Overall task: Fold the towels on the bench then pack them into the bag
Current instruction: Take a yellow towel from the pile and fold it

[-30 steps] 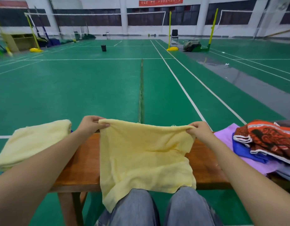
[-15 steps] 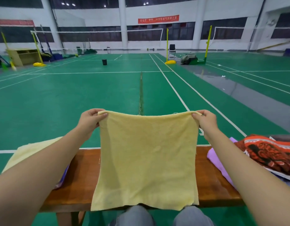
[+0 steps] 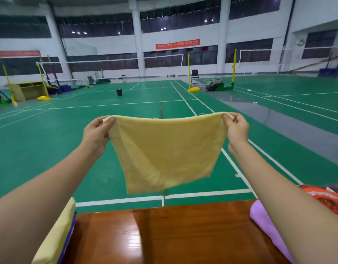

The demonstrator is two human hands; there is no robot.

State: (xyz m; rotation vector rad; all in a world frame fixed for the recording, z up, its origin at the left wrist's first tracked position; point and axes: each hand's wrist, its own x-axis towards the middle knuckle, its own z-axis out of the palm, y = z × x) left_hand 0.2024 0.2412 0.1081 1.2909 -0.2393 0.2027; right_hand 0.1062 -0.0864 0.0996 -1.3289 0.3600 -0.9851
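Note:
A yellow towel (image 3: 166, 149) hangs spread in the air above and beyond the wooden bench (image 3: 164, 235). My left hand (image 3: 96, 133) pinches its top left corner and my right hand (image 3: 236, 130) pinches its top right corner. The towel's lower edge swings free, clear of the bench. A folded yellow towel (image 3: 56, 237) lies on the bench at the left, over something blue. At the right lie a purple towel (image 3: 267, 223) and an orange patterned cloth (image 3: 328, 199), partly hidden by my right forearm. No bag is in view.
Beyond the bench stretches a green badminton court with white lines. Far off stand a black bin (image 3: 119, 92), yellow net posts (image 3: 188, 73), a chair (image 3: 195, 76) and a wooden cabinet (image 3: 25, 90).
Both hands have lifted the yellow towel from the bench and my lap up and forward into the air, and its lower edge has swung away from me. The view has tilted upward.

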